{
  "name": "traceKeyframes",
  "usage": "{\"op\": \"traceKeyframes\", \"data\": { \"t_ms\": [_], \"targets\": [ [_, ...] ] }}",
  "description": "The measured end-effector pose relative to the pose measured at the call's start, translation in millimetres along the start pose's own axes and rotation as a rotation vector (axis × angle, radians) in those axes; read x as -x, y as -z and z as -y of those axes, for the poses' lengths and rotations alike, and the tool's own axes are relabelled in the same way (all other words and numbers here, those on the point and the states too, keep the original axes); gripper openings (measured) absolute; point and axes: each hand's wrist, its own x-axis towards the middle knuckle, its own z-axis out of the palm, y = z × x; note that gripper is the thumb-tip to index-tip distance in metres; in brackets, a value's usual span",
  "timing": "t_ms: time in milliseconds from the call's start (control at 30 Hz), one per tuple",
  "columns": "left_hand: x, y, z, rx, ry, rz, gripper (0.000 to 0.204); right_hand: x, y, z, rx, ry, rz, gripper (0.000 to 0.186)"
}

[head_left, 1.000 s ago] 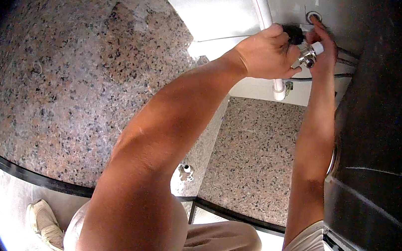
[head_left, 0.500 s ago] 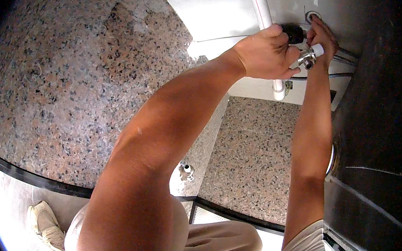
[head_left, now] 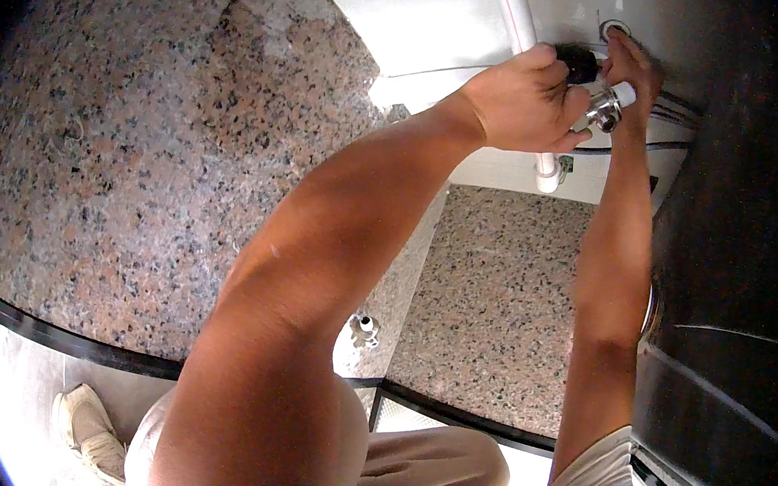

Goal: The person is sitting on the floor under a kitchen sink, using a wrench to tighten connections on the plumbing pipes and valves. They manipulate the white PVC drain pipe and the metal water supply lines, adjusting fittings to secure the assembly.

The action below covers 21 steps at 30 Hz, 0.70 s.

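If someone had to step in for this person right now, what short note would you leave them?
Left hand: closed around a black knob and the chrome valve fitting up on the white wall.
Right hand: fingers on the same fitting from the other side, beside a round wall opening.
White pipe runs down behind the left hand.
Done: both hands are on the fitting.
Left: whether it is tight or seated cannot be seen; check by feel.

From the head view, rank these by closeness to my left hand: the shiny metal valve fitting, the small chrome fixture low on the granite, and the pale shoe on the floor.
1. Shiny metal valve fitting: touching the left hand, up top.
2. Small chrome fixture: lower, mid-frame on the granite.
3. Pale shoe: bottom left on the floor.
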Motion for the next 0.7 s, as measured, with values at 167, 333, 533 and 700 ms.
{"op": "traceKeyframes", "data": {
  "t_ms": [167,333,533,700],
  "targets": [
    [0,2,1,0.008,-0.011,-0.023,0.035,-5,1,6,0.49,0.209,0.049,0.026],
    [2,6,3,0.02,-0.026,0.014,0.035,-4,-10,42,0.923,0.088,0.087,0.026],
    [-1,4,0,0.032,-0.013,0.002,0.035,-11,0,33,0.838,-0.038,-0.004,0.035],
    [0,7,1,0.026,-0.009,0.036,0.036,-11,-16,42,0.94,-0.085,-0.171,0.038]
  ]
}}
